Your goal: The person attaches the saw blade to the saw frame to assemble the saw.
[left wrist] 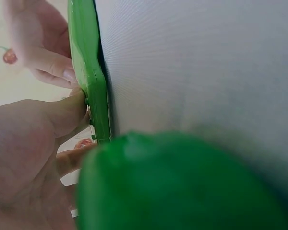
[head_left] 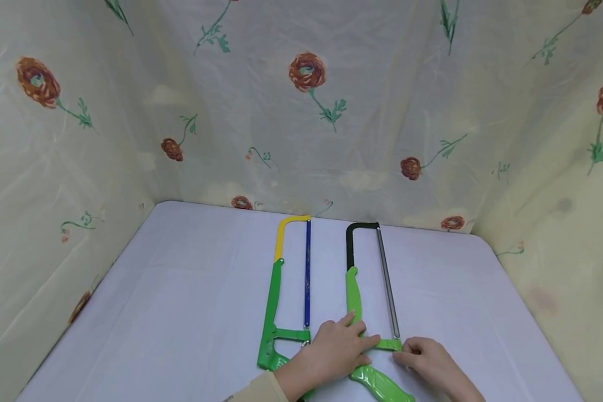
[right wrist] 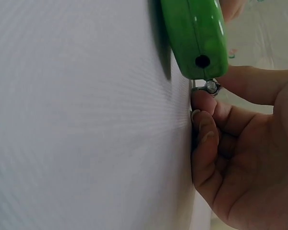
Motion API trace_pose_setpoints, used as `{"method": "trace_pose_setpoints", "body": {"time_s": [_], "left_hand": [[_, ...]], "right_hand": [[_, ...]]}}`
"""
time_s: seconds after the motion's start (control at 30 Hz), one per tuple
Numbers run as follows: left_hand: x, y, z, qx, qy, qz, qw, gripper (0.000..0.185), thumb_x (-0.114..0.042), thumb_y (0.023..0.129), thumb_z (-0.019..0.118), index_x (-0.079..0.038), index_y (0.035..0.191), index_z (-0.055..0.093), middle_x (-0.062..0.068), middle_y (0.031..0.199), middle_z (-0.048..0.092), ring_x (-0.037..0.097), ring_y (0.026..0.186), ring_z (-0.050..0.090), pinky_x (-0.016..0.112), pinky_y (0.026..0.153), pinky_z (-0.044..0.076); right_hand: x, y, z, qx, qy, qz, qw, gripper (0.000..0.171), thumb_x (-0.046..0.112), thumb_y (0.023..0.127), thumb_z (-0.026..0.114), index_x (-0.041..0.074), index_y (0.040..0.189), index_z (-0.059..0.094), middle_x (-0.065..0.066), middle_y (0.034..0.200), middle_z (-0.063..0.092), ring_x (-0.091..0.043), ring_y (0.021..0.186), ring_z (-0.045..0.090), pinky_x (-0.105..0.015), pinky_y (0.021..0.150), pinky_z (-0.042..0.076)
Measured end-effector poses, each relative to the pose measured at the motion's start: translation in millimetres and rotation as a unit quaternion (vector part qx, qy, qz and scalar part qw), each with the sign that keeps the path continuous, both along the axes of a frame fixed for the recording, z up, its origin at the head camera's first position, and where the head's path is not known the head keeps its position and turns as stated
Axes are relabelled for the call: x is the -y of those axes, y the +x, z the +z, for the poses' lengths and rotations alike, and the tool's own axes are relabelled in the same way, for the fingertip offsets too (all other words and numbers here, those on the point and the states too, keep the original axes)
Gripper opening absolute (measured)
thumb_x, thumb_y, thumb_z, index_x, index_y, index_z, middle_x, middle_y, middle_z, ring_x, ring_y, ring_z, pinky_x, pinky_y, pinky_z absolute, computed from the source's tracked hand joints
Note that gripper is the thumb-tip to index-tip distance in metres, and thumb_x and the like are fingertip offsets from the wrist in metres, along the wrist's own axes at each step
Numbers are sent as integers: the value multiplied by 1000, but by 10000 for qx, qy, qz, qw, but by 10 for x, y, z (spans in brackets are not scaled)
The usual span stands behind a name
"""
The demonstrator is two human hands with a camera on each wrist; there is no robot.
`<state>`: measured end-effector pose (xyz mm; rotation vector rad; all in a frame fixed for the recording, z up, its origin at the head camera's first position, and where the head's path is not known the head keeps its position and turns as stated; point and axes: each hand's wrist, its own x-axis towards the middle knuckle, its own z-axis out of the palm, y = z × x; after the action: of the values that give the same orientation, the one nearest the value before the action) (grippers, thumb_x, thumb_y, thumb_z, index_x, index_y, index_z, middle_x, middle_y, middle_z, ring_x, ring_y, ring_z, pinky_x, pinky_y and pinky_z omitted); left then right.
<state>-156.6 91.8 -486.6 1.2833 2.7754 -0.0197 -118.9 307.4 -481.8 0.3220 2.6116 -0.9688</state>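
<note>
A light green hacksaw with a black front bow and grey blade lies flat on the table. My left hand holds its frame just above the handle, fingers spread across it; in the left wrist view the thumb presses the frame's edge. At the blade's handle end, my right hand pinches a small metal tension screw between thumb and curled finger, below the green frame's end. To the left lies a darker green hacksaw with a yellow bow and blue blade, its handle partly behind my left forearm.
A white-covered table carries both saws side by side, blades on the right of their frames. Flower-printed curtains hang round the back and sides. Close to the left wrist camera, the darker saw's blurred handle fills the lower part.
</note>
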Motion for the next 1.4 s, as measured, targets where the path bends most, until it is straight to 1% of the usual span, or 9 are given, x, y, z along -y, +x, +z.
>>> {"method": "trace_pose_setpoints", "body": {"time_s": [0.17, 0.3, 0.47, 0.73, 0.93, 1.03, 1.13, 1.3, 1.4], "left_hand": [[2, -4, 15, -8, -13, -14, 10000, 51, -59, 98, 43, -48, 148, 38, -13, 142, 52, 23, 144, 42, 33, 86, 59], [2, -6, 25, 33, -67, -26, 10000, 51, -60, 98, 42, -49, 148, 37, -13, 143, 51, 23, 145, 41, 33, 88, 58], [-3, -3, 27, 32, -74, -30, 10000, 51, -60, 99, 42, -49, 148, 37, -13, 143, 52, 23, 144, 42, 34, 88, 58], [4, -2, 31, -4, -90, -57, 9999, 51, -60, 98, 42, -49, 148, 37, -13, 143, 52, 23, 144, 42, 34, 88, 58], [13, -4, 21, 47, -29, -86, 9999, 51, -59, 99, 42, -49, 148, 37, -13, 142, 52, 24, 143, 43, 33, 87, 58], [15, -2, 21, 49, -1, -46, 10000, 51, -59, 98, 43, -49, 148, 37, -13, 141, 52, 23, 143, 43, 33, 86, 58], [20, 0, 35, 84, 18, 12, 10000, 51, -59, 98, 43, -49, 148, 38, -12, 142, 52, 23, 144, 43, 34, 86, 59], [18, -5, 34, 111, 11, -5, 9999, 51, -59, 98, 43, -48, 148, 37, -12, 143, 52, 24, 144, 43, 35, 88, 58], [8, -5, 30, 114, 0, -3, 9999, 51, -59, 98, 43, -49, 148, 37, -12, 143, 52, 24, 144, 42, 34, 88, 58]], "right_hand": [[15, -23, 14, 155, -152, -80, 9997, 26, 24, 88, 65, 8, 70, 55, -1, 67, 49, -16, 67, 44, -26, 58, 32], [-2, -24, 17, 223, -388, -74, 9990, 21, 20, 89, 61, 6, 73, 58, -2, 70, 50, -16, 70, 45, -27, 60, 35], [-52, -23, 31, 231, -748, 158, 9968, 19, 17, 91, 58, 3, 78, 61, -1, 71, 49, -16, 71, 45, -26, 60, 36], [-124, -14, 55, 118, -1036, 471, 9934, 21, 13, 92, 56, -4, 88, 69, 1, 77, 54, -13, 72, 48, -25, 62, 41], [-173, 1, 55, 214, -1234, 703, 9896, 23, 15, 96, 56, -6, 90, 65, 2, 71, 48, -12, 69, 45, -24, 60, 38], [-176, 2, 50, 203, -1251, 799, 9887, 23, 15, 96, 56, -6, 89, 62, 2, 68, 45, -11, 66, 43, -23, 58, 35], [-166, -4, 49, 134, -1197, 807, 9894, 22, 15, 96, 57, -5, 88, 62, 2, 67, 44, -12, 65, 43, -24, 58, 35], [-163, -6, 48, 89, -1131, 696, 9911, 18, 12, 94, 57, -4, 87, 64, 2, 68, 46, -12, 67, 45, -24, 59, 37], [-181, 2, 52, 114, -1222, 713, 9899, 18, 11, 94, 57, -5, 88, 63, 2, 68, 46, -12, 68, 45, -24, 59, 38]]}}
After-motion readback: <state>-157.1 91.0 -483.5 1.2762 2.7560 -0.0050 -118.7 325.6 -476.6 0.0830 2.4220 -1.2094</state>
